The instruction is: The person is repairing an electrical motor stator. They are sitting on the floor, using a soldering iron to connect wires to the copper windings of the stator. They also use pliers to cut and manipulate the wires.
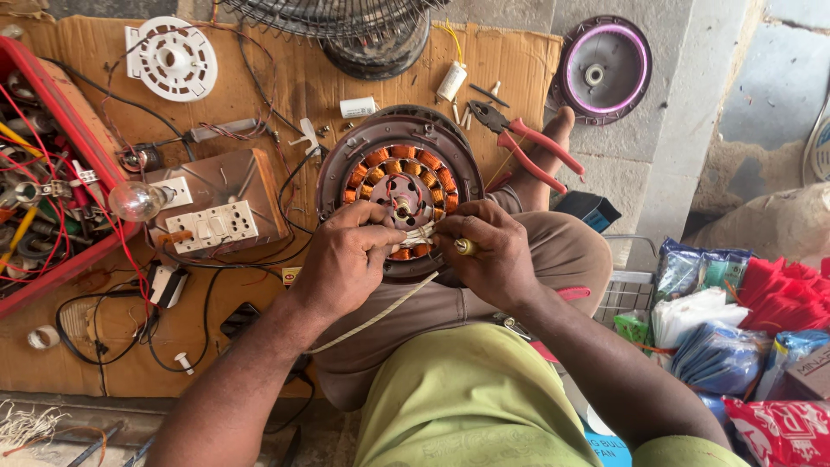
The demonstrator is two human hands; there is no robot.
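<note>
While the left hand (pixel 346 259) pinches the pale wires (pixel 418 233) and the right hand (pixel 493 255) grips a small yellow-handled tool (pixel 465 246) just beside them, over the fan motor (pixel 399 186) resting on the knee, a slip could nick the copper coils.

You sit over a flattened sheet of brown cardboard (pixel 285 78) spread on the concrete floor (pixel 683 95). On it lie a white round plastic disc (pixel 170 58), a wooden switch board (pixel 220 207) with a clear bulb (pixel 136 201), two small white capacitors (pixel 357 107), red-handled pliers (pixel 527 143), loose black wires (pixel 104 346) and a red toolbox (pixel 52 190) at its left edge. A purple-ringed round cover (pixel 603 69) rests on the bare concrete beyond it.
</note>
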